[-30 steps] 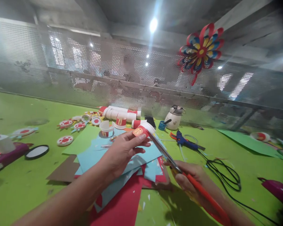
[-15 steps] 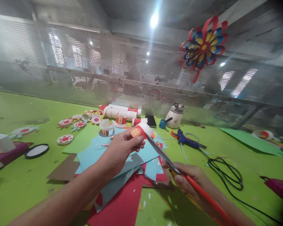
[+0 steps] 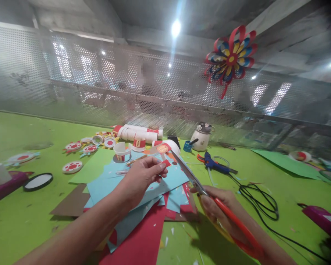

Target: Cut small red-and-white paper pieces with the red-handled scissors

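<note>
My left hand (image 3: 147, 173), over the stacked coloured paper, pinches a small red piece of paper cup (image 3: 166, 163) between thumb and fingers. Just beyond it is a larger white-and-red cup piece (image 3: 172, 145) with a round gold emblem, apart from my fingers; whether it rests on the pile or is dropping I cannot tell. My right hand (image 3: 220, 206) is closed round the red-orange handles of a pair of scissors (image 3: 191, 177). Their long blades point up and left, with the tips close to the emblem piece. Light blue paper (image 3: 113, 191) lies beneath my hands.
Cut cups (image 3: 122, 151), flower-patterned cup bottoms (image 3: 72, 167) and stacked paper cups (image 3: 135, 133) lie behind and left. A blue glue gun (image 3: 217, 164) with a coiled black cable (image 3: 260, 200) lies right. A white bottle (image 3: 201, 138) and blue jar (image 3: 187, 146) stand behind.
The emblem cup piece has left my left fingers and is now beyond them, with a small red piece still pinched. The view has shifted slightly; the scissors stay in my right hand.
</note>
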Motion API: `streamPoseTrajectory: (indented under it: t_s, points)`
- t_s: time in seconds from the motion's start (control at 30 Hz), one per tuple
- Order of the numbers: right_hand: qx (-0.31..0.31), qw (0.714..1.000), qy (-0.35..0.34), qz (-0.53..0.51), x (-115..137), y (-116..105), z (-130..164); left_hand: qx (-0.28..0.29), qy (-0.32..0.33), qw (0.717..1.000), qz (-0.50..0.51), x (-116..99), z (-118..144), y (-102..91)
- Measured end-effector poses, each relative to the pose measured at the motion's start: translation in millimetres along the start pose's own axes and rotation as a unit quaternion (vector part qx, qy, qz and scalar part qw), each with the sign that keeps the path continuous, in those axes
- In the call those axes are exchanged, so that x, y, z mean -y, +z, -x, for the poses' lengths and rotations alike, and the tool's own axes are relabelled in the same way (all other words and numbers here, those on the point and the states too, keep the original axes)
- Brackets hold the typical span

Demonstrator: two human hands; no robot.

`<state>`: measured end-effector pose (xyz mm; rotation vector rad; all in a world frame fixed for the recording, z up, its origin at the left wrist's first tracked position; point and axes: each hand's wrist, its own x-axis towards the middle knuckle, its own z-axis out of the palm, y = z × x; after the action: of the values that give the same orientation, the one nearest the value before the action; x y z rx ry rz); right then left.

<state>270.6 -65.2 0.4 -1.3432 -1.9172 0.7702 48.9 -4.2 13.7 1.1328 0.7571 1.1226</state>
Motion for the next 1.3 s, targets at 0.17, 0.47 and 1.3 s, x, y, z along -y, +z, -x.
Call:
streamPoseTrajectory:
  t_s: [0.17, 0.47, 1.3]
  points:
    - [-0.042, 0.997, 0.072, -0.001, -4.8, -4.1, -9.6, 0.019, 0.033, 0.997, -0.072, 2.2, -0.8, -1.6]
    - [0.015, 0.989, 0.128, -0.078, -13.0, -12.9, -12.0, 0.054, 0.029, 0.995, -0.080, 1.7, -2.0, -5.3]
    - [0.000, 0.980, 0.013, -0.201, -6.2, -4.6, 7.2, 0.111, -0.058, 0.992, -0.028, 17.1, 2.6, 4.6]
